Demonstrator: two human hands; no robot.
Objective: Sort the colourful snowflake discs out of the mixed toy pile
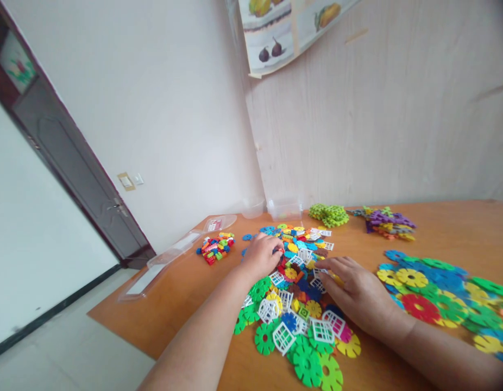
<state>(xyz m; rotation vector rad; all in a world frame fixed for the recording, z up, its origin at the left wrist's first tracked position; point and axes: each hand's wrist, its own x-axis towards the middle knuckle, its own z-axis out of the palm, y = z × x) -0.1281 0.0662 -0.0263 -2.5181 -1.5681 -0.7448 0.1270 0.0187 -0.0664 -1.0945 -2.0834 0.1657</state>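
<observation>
A mixed pile of plastic building pieces spreads in front of me, with green notched discs (307, 365), white window frames (283, 338) and small coloured bricks (303, 313) in it. At the pile's far left side is my left hand (263, 255), its fingers curled inward. A bit of red-orange shows by its fingertips, but what they hold is hidden. My right hand (353, 290) rests at the pile's right side, fingers stretched toward the middle. Its fingertips are near a white window frame and yellow pieces; I see nothing held in it.
A small heap of coloured bricks (216, 248) lies to the left, beside clear plastic lids (170, 258). Clear containers (284, 209) stand by the wall. Green pieces (328, 215) and purple pieces (392, 221) are stacked at the back. Large notched discs (420, 308) lie to the right.
</observation>
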